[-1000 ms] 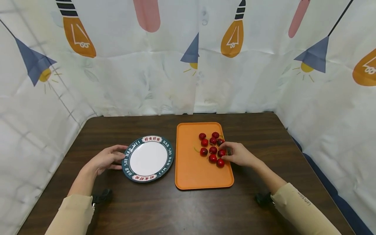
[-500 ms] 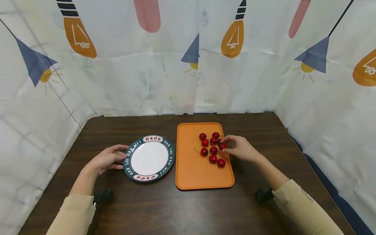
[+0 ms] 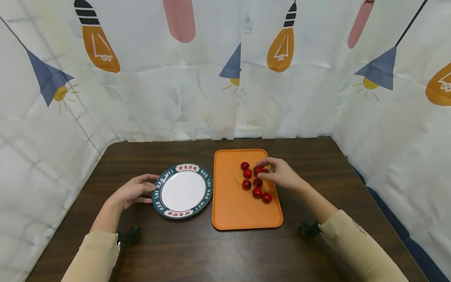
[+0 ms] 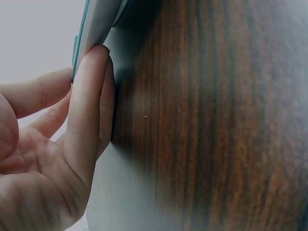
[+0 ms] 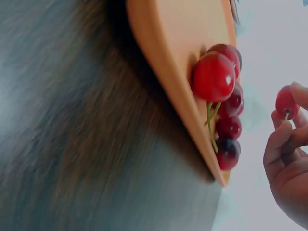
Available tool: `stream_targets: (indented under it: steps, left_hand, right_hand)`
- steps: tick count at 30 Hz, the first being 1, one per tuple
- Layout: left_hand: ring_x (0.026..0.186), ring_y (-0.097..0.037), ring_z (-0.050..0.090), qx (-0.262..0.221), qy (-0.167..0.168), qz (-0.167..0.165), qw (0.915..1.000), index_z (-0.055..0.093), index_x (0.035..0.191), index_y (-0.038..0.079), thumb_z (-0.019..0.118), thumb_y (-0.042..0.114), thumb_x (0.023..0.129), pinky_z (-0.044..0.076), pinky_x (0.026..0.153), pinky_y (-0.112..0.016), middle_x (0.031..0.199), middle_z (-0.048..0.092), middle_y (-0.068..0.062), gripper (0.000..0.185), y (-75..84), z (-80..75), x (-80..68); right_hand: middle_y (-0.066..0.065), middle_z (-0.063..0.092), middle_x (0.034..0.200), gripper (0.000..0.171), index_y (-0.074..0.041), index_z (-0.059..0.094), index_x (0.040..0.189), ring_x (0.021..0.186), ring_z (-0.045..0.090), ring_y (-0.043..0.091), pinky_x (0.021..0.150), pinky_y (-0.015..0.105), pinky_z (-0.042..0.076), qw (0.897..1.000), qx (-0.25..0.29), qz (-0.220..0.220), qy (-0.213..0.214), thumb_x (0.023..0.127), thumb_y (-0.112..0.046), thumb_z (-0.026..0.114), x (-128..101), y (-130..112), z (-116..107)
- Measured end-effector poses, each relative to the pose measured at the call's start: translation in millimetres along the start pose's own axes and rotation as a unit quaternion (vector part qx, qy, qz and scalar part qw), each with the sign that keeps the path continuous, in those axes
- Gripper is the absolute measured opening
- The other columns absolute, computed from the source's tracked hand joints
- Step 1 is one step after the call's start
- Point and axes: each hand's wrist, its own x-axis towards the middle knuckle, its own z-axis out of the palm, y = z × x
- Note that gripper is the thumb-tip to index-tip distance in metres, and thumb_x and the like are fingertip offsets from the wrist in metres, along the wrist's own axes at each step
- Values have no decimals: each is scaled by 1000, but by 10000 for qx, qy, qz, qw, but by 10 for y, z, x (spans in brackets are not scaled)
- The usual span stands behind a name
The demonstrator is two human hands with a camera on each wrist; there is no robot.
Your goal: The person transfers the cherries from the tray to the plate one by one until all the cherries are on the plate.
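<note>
pinched cherry in right hand, wrist-view only

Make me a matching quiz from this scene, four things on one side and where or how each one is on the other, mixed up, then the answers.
1. left hand
2. right hand
3. plate
4. tray

A. orange, with cherries lying on it
B. white middle, dark lettered rim
C. pinches a cherry
D. rests at the plate's left rim

Pairs: 1-D, 2-C, 3-B, 4-A
</note>
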Motion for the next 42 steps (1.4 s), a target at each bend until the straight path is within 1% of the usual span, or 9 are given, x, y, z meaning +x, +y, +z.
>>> stream_targets:
  steps: [8,11,15,18,22,26,33,38,42]
  left_hand:
    - [97,-27,64,26,1,-8,10000,31,156,-1,54,9,104,62,83,-42,124,61,-24,57,36,-1,27]
    - [97,-27,64,26,-29,-4,10000,31,156,-1,53,9,104,62,83,-42,121,60,-22,57,47,-1,38]
    - [97,-28,63,10,-45,-9,10000,33,155,-1,54,10,104,62,82,-42,120,57,-20,56,47,-9,51]
    - [97,-28,63,-20,-66,-32,10000,33,155,0,54,10,104,62,83,-42,120,56,-20,57,37,-12,61]
    - [96,-28,62,-55,-52,-38,10000,33,156,1,55,11,104,62,82,-42,119,56,-19,57,22,-12,76]
    - [94,-27,62,-80,-82,-43,9999,34,155,1,55,10,104,62,81,-42,116,56,-18,56,10,-10,85]
    - [94,-28,62,-130,-184,9,9997,34,155,0,55,11,104,62,81,-42,116,55,-18,56,-17,3,80]
    - [94,-28,61,-165,-180,0,9997,35,155,1,56,12,104,62,81,-42,116,55,-18,56,-30,-1,91]
    - [95,-28,61,-167,-158,-5,9997,35,155,1,56,12,104,62,81,-41,118,54,-19,56,-22,-12,109]
  right_hand:
    - [8,67,120,36,-8,68,126,82,62,26,70,28,55,9995,237,-87,-164,94,-22,78,136,-112,108]
    - [5,67,121,34,-11,69,125,84,65,29,72,32,57,9991,327,-78,-243,95,-22,77,182,-139,156]
    - [6,66,122,33,-12,68,126,67,59,33,59,32,54,9978,513,-140,-398,95,-19,77,234,-165,249]
    - [9,65,123,35,-8,67,127,57,49,28,50,28,46,9963,638,-220,-527,95,-18,77,260,-179,330]
    - [9,66,121,36,-7,67,126,63,55,26,53,25,48,9955,697,-250,-596,94,-18,78,295,-207,432]
    - [3,67,118,36,-12,69,125,68,59,27,61,29,54,9968,539,-154,-570,92,-21,80,328,-236,514]
    - [0,67,118,34,-17,70,124,57,57,27,58,32,54,9965,427,-31,-719,92,-25,80,403,-275,672]
    - [-1,66,118,32,-17,70,123,54,48,21,52,28,46,9956,347,-153,-858,93,-24,79,484,-320,789]
    - [-1,66,118,33,-16,70,123,67,54,19,60,28,50,9953,297,-264,-882,93,-24,79,541,-396,861]
